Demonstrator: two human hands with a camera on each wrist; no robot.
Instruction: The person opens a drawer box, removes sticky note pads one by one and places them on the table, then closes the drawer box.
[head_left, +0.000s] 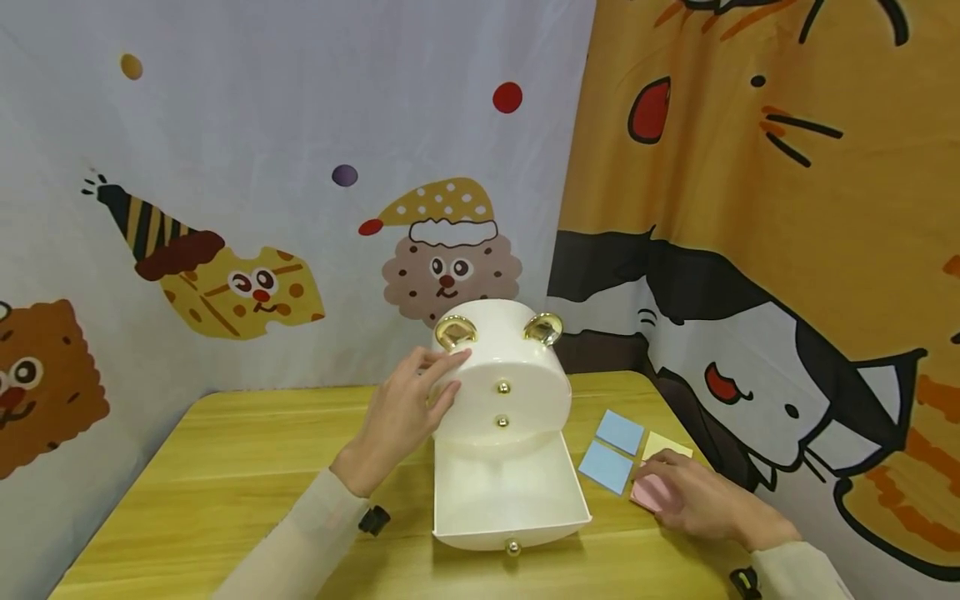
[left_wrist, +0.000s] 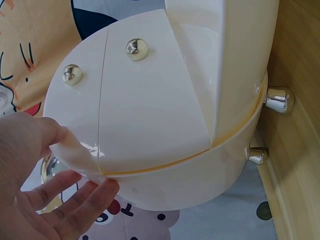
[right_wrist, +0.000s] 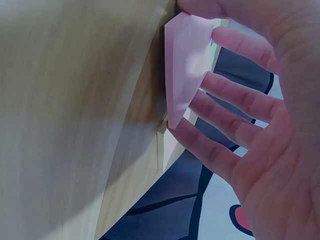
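A white drawer box [head_left: 517,333] with gold ears and round gold knobs stands on the table, its bottom drawer [head_left: 498,492] pulled out toward me. My left hand [head_left: 401,408] rests against the box's upper left side. In the left wrist view, the thumb touches the front edge while the other fingertips [left_wrist: 107,190] lie along the side wall. Over to the right, my right hand [head_left: 701,496] holds a pink sticky note pad [right_wrist: 187,65] by its edges, between thumb and fingers. Beside that hand lies a yellow sticky note pad [head_left: 667,446], partly covered by it.
Two blue sticky note pads [head_left: 606,467] lie between the drawer and my right hand. The wooden table [head_left: 247,483] stands against cloth backdrops [head_left: 225,125] printed with cartoon figures. Dark straps [head_left: 374,520] show at both wrists.
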